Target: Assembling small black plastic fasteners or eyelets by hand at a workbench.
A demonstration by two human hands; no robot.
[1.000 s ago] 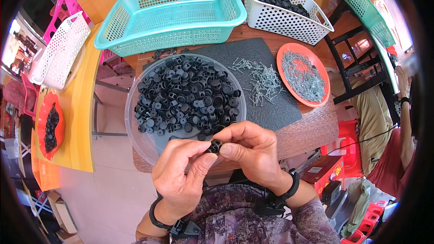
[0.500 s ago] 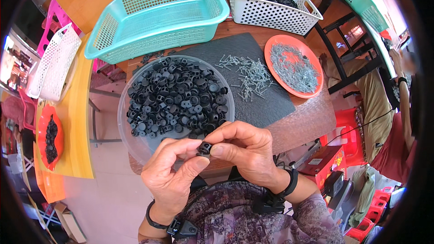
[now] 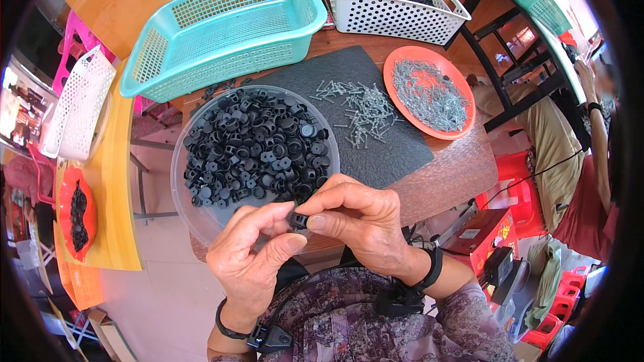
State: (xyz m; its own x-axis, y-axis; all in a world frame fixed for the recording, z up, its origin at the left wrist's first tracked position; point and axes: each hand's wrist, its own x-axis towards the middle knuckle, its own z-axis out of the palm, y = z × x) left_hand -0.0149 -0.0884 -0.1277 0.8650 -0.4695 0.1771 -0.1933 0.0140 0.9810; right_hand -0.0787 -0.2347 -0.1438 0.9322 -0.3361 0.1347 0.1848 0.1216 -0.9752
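Close in front of my body, a small black plastic part (image 3: 299, 220) with a hole in it is pinched between the thumb and forefinger of my right hand (image 3: 362, 228). My left hand (image 3: 248, 251) is curled round the part's left side, forefinger at its upper edge and thumb just below; its other fingertips are partly blurred. Just beyond my hands is a round clear tub (image 3: 176, 181) holding a heap of similar black parts (image 3: 258, 141). Loose silver screws (image 3: 362, 110) lie on a dark mat (image 3: 396, 164), and an orange plate (image 3: 392, 67) at the right holds more screws.
A turquoise basket (image 3: 221, 70) and a white basket (image 3: 402, 23) of black pieces stand along the table's far side. A red dish (image 3: 67, 228) sits on a yellow table at left. Dark stools and another person's arm (image 3: 594, 107) appear at right.
My left thumb has drawn slightly away from the black part, which has shifted and turned a little in my right fingers. The whole view has shifted slightly.
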